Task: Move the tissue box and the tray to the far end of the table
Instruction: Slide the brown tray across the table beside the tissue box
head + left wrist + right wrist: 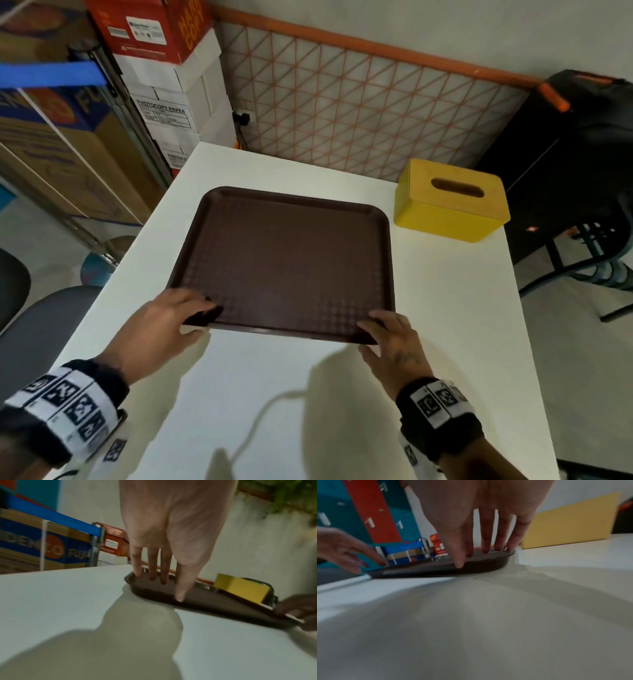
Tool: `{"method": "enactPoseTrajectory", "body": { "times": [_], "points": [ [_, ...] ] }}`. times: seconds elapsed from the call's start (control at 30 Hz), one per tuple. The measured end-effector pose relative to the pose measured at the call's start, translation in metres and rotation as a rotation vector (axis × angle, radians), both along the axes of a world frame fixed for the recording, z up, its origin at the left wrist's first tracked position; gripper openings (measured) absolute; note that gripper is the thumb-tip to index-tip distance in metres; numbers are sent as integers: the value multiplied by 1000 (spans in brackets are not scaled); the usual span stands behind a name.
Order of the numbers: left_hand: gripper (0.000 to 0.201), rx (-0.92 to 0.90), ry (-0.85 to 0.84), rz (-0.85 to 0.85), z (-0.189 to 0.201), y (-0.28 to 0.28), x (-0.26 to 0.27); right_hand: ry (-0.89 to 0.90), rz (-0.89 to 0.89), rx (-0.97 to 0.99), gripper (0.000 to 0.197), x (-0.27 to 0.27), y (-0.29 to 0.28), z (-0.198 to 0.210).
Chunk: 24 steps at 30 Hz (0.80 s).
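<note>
White surface (445, 308); tissue box (448, 202) upper right. Left grip (161, 325), right grip (390, 339) pinch tray (291, 253) at lower corners; tray step under way, next likely slide up-frame.

Hidden: both near corners of the tray (284, 253), under the left hand (161, 325) and right hand (394, 342); whether its near edge sits on the surface (462, 325) cannot be told. Blurred: tissue box (570, 523) in the right wrist view, top slot out of sight; its base masked by the tray's rim in the left wrist view. Cut off: surface's near end, bottom of head view. Illegible: small print on stacked cartons (164, 113).
</note>
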<state>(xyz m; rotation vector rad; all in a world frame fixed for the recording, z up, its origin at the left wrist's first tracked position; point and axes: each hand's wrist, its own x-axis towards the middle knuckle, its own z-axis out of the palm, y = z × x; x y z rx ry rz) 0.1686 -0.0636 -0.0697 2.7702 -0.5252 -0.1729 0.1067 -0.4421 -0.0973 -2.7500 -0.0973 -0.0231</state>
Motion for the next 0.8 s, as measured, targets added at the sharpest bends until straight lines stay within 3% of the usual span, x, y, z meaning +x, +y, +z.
{"method": "enactPoseTrajectory", "body": {
  "times": [0.13,0.27,0.6,0.8],
  "points": [
    [30,114,-41,-4,-5,-18,7,29,91,-116,28,12,10,-8],
    [25,143,9,52,-4,-29,31,137,55,-158,14,40,13,-4],
    [36,151,45,168,1,-48,105,299,30,-126,28,102,23,15],
    [38,156,51,208,-1,-46,118,324,6,-134,30,110,30,12]
  ]
}}
